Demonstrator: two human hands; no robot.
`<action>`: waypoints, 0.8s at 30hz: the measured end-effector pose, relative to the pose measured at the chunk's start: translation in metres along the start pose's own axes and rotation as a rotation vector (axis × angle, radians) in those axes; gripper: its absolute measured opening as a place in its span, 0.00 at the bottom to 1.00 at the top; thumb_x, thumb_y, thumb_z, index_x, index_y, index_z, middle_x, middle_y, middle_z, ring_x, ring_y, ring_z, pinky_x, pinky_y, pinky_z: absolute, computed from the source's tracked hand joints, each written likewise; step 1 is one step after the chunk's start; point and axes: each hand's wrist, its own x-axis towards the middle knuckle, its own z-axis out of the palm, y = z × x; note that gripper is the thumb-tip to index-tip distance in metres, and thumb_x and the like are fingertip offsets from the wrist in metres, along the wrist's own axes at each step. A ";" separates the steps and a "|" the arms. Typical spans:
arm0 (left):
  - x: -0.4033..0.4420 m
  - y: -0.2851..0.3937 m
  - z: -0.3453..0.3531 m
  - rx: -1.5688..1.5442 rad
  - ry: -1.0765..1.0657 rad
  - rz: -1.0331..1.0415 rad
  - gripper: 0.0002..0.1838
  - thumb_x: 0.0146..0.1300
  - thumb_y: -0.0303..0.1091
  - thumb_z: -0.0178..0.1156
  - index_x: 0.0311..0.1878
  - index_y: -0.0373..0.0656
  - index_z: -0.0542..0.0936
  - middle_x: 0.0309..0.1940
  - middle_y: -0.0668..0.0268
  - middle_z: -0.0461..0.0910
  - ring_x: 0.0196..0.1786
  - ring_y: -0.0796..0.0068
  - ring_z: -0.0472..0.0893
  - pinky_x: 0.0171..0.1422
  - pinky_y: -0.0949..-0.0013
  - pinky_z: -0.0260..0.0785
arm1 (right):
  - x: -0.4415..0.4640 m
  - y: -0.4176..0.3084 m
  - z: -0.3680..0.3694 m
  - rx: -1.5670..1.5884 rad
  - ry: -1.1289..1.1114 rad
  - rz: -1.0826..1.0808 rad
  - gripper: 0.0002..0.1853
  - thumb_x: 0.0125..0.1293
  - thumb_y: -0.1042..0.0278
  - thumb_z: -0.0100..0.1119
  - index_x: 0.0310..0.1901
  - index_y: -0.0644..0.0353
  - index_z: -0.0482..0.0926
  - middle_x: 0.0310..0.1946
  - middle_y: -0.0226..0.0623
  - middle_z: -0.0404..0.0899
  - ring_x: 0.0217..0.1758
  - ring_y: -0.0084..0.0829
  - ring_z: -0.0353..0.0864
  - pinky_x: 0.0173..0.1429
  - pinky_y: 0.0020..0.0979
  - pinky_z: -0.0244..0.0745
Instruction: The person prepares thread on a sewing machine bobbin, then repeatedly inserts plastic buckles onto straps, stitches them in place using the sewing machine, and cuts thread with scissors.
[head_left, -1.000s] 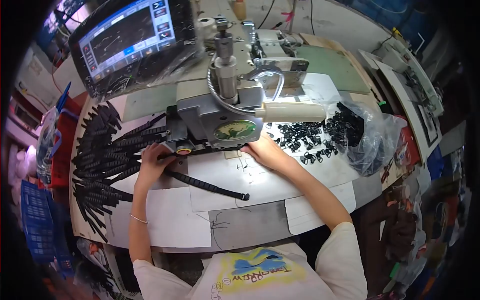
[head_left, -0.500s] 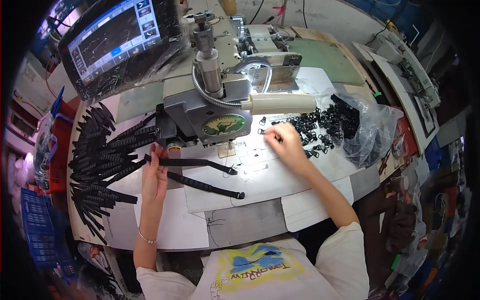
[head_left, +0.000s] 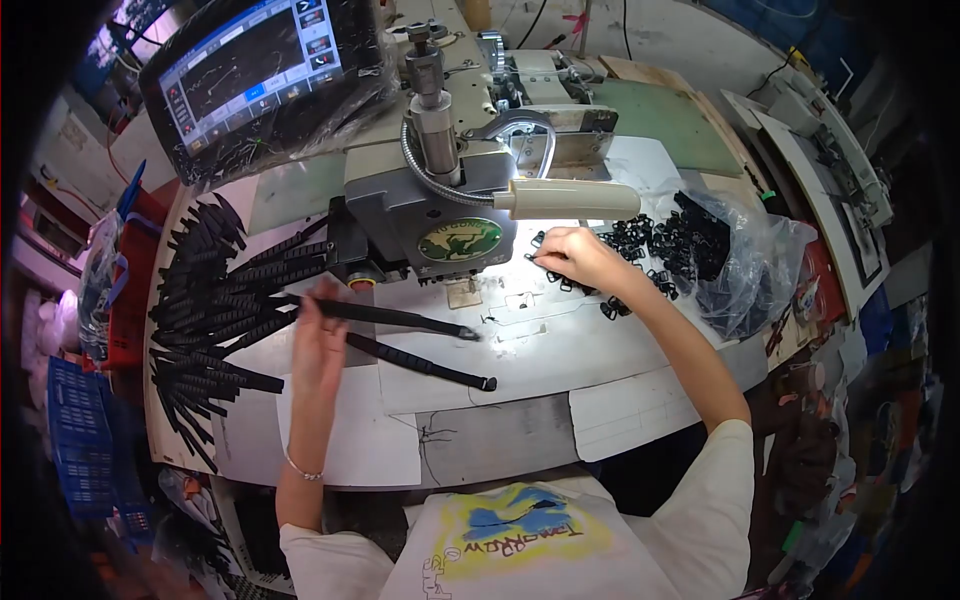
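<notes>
My left hand (head_left: 320, 345), partly blurred, is closed on a black webbing strap (head_left: 400, 317) that points right across the white work plate. A second black strap (head_left: 425, 368) lies just below it, with a small buckle at its right end. Over the plate's far side, my right hand (head_left: 585, 258) pinches a small black buckle at its fingertips, mostly covered by the fingers. Another loose buckle (head_left: 539, 239) lies just beyond them. A pile of black buckles (head_left: 628, 238) spreads to the right of this hand.
A sewing machine head (head_left: 430, 215) with a cream lamp (head_left: 570, 200) stands over the plate. Many black straps (head_left: 215, 300) lie fanned out at left. A clear plastic bag (head_left: 755, 275) holds more buckles at right. A touch screen (head_left: 260, 85) rises at upper left.
My right fingertips have come down and closed at a loose buckle beside the pile. My left hand has shifted slightly, still with the strap. The whole view has moved a little.
</notes>
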 end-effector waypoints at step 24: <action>0.002 -0.071 0.079 1.094 -0.451 -0.006 0.09 0.54 0.31 0.65 0.36 0.37 0.82 0.28 0.69 0.82 0.32 0.86 0.77 0.38 0.81 0.69 | -0.027 -0.093 0.065 0.930 0.307 0.430 0.06 0.58 0.77 0.58 0.29 0.63 0.70 0.23 0.35 0.78 0.22 0.16 0.77 0.21 0.17 0.71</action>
